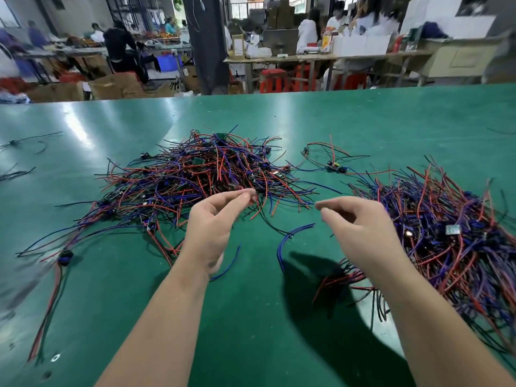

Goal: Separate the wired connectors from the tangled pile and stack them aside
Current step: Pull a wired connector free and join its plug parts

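A green surface [251, 317] fills most of the view. Beyond its far edge stand other work tables [307, 58] with people and boxes, all blurred.

The tangled pile [201, 174] of red, blue and black wires lies in the middle of the surface, spreading wide to the left, with small green boards and dark connectors caught among the strands. The second heap [446, 236] lies along the right side, well apart from the first. Its wires run more nearly in one direction, and a few small boards show on top.

Both bare forearms reach in from the near edge, between the two heaps. The left hand [209, 233] is stretched toward the near edge of the tangled pile. Its grip is drawn close, with fingers and thumb straight and their tips nearly meeting right at the outermost wires. The tips are blurred, so I cannot tell whether a strand is caught between them. The right hand [365, 236] hovers just left of the second heap. Its grip is loose and holds nothing: forefinger and thumb point left, a little apart, and the other fingers are lightly bent.

A loose blue wire [282, 244] curves on the surface between the hands. A single wired connector [336, 166] lies beyond them, between the heaps. Another stray connector [64, 256], trailing red and black leads, lies near the left edge.
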